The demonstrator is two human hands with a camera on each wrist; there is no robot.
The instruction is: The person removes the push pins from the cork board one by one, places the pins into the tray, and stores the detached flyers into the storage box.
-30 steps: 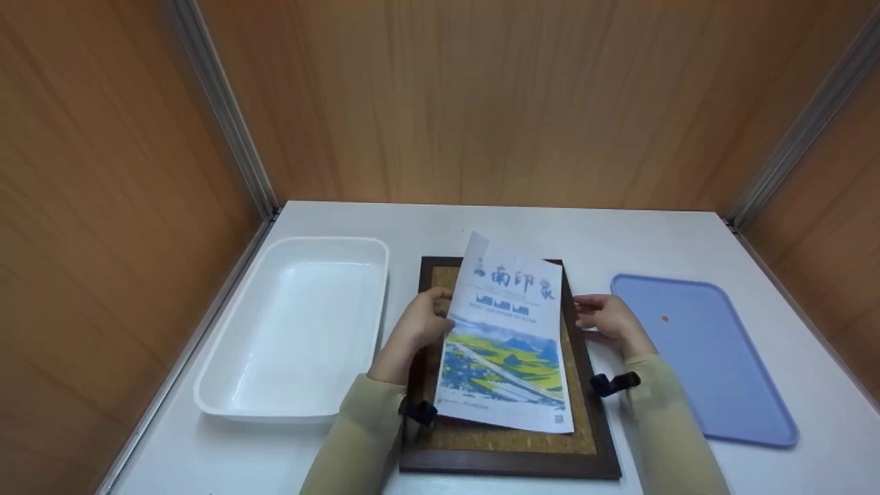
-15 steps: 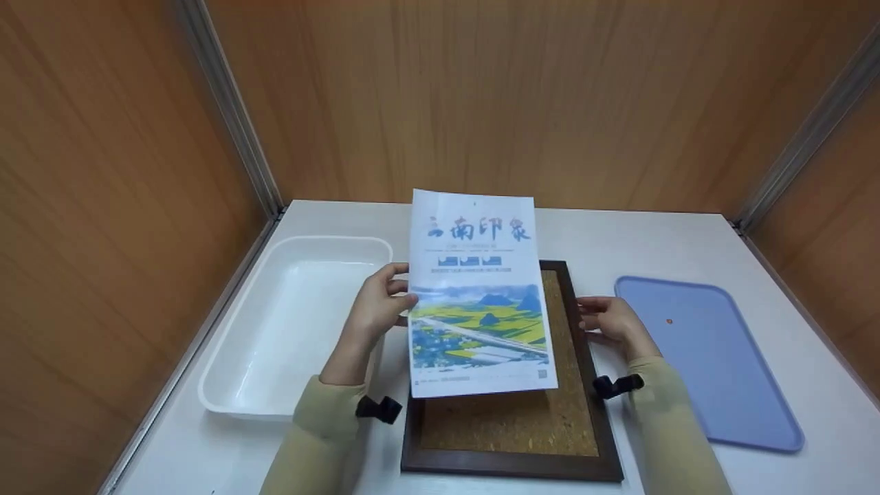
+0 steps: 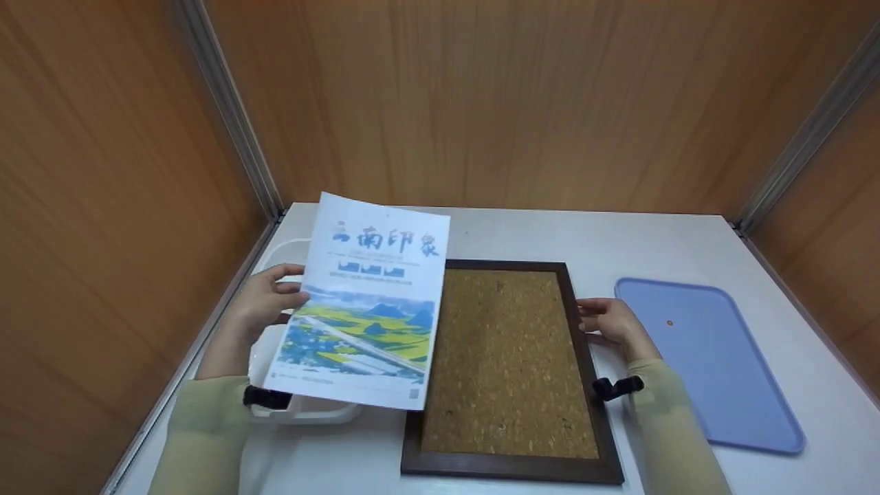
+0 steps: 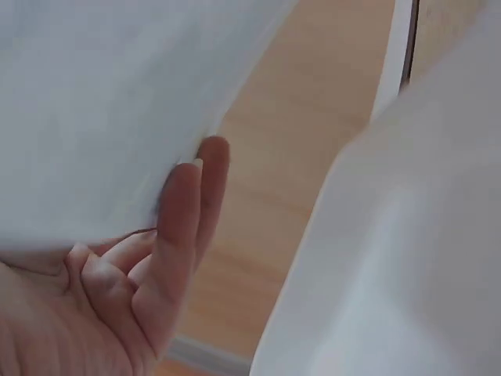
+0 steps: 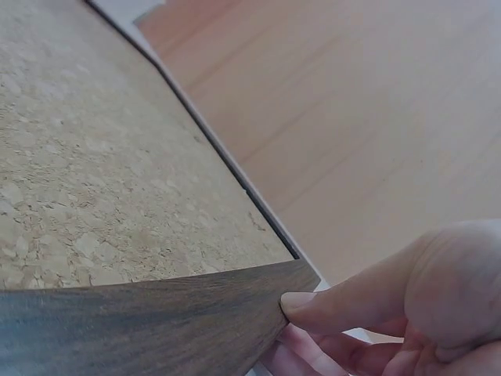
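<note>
Poster lifted at left of frame, cork board steadied at centre.
My left hand (image 3: 265, 302) pinches the poster (image 3: 364, 302) by its left edge, long axis upright, above the white tub (image 3: 275, 258); my right hand (image 3: 608, 322) grips the cork board (image 3: 505, 364) frame's right edge.

The thin printed paper sheet (image 3: 364, 309) with a blue and yellow landscape, left of centre in the head view, looked smooth with a slight sheen, its back plain white and matt. The rectangular board (image 3: 505, 364) at centre had a rough, speckled tan cork face, matt throughout, inside a dark brown wood-grain frame with a dull satin finish. The white rectangular plastic tub (image 3: 275, 357) at lower left was glossy. The flat lilac plastic tray (image 3: 715, 364) at right looked smooth and matt. The white worktop (image 3: 619, 240) was smooth, faintly shiny. The walls were wood-grain panels (image 3: 515, 96) with brushed metal corner strips (image 3: 230, 110).
</note>
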